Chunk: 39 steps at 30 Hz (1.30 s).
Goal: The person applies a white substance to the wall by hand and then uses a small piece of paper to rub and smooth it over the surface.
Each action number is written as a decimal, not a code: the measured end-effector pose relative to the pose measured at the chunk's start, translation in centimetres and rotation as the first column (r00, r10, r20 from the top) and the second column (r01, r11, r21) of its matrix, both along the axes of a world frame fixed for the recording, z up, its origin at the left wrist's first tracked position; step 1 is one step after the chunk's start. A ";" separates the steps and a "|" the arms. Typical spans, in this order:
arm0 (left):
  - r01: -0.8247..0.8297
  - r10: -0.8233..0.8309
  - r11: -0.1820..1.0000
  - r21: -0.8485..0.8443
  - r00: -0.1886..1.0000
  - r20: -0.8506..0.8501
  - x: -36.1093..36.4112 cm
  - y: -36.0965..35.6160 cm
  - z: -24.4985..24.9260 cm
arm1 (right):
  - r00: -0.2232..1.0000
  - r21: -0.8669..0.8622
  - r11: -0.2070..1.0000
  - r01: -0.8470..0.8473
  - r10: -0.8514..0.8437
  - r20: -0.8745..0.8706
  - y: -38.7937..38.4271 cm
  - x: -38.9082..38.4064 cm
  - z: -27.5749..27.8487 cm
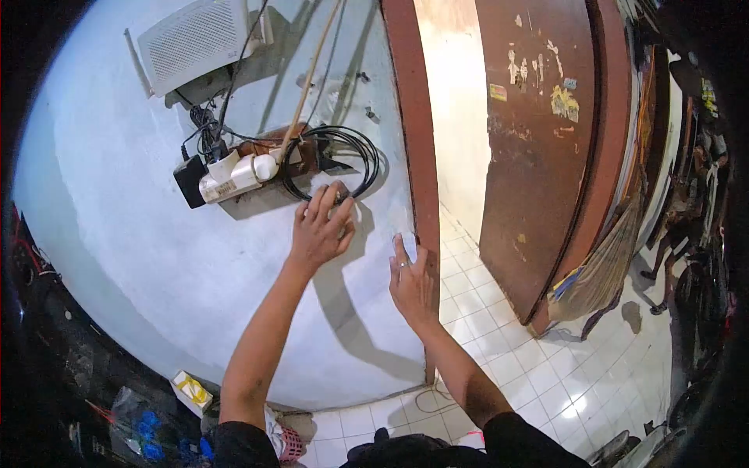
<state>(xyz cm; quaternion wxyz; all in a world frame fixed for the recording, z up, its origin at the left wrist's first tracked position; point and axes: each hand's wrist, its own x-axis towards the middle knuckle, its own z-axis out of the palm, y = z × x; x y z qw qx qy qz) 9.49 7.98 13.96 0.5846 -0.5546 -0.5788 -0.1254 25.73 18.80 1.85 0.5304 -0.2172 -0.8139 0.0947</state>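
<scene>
My left hand (320,230) reaches up to the wall, its spread fingers touching the lower edge of a coiled black cable (373,160). The coil hangs beside a white power strip (234,179) with a black adapter (189,181) plugged in. Lower and to the right, my right hand (412,288) is against the wall near the brown door frame (409,117). Its index finger is stretched out, the other fingers are bent, and a ring shows. A small pale thing at its fingertips is too unclear to name.
A white router (195,45) is mounted at the upper left, with tangled wires below. A brown door (530,148) stands ajar over the white tiled floor (499,343). Cloth (601,273) hangs at the right. A yellow-and-white box (191,390) and a pink basket (291,444) are low down.
</scene>
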 end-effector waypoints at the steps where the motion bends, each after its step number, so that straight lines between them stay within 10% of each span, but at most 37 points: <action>1: -0.010 0.009 1.000 -0.026 1.000 -0.024 -0.4 -0.5 0.2 | 1.000 -0.038 0.999 -0.027 0.027 -0.013 0.2 -0.5 -0.2; 26: 0.045 -0.004 0.996 0.077 0.886 -0.464 -2.3 -0.6 -2.1 | 0.988 0.003 0.996 -0.087 0.087 -0.131 1.1 -3.2 1.3; 39: -0.034 -0.042 0.982 -0.186 0.920 -0.391 -1.7 -0.6 -1.4 | 0.995 -0.094 0.991 -0.098 0.098 -0.012 0.9 -1.8 0.7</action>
